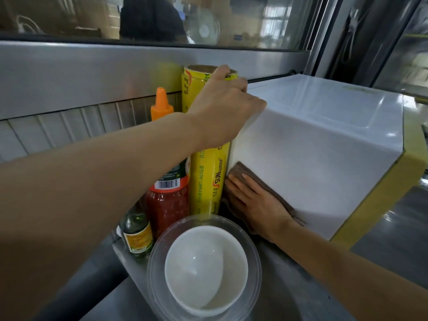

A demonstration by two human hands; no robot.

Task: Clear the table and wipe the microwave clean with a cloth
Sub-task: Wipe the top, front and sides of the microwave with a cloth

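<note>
Pressing a brown cloth [245, 172] flat against the left side wall of a white microwave [324, 144], a person's right hand [259, 205] lies low on the appliance near its rear corner, fingers [240, 184] straight and close together on top of the fabric, the wrist down by the steel counter [301, 286]. The left hand [222, 107] reaches across to the upper rear corner of the microwave, its palm against the edge where the top meets the side, while its fingers curl away over the corner beside the open end of a tall yellow roll of cling wrap [206, 177]; whether those fingers grip the roll or only rest by it cannot be told. The roll stands upright, just beside the microwave's side wall and touching or nearly touching the cloth. To its left stands a red sauce bottle [166, 205] with an orange nozzle cap [161, 105], and in front of that a small green glass bottle [137, 235] with a yellow label. Nearest the camera, a white bowl [206, 269] sits nested inside a clear plastic bowl [155, 269] on the counter. A ribbed metal panel and a window run behind the bottles.
</note>
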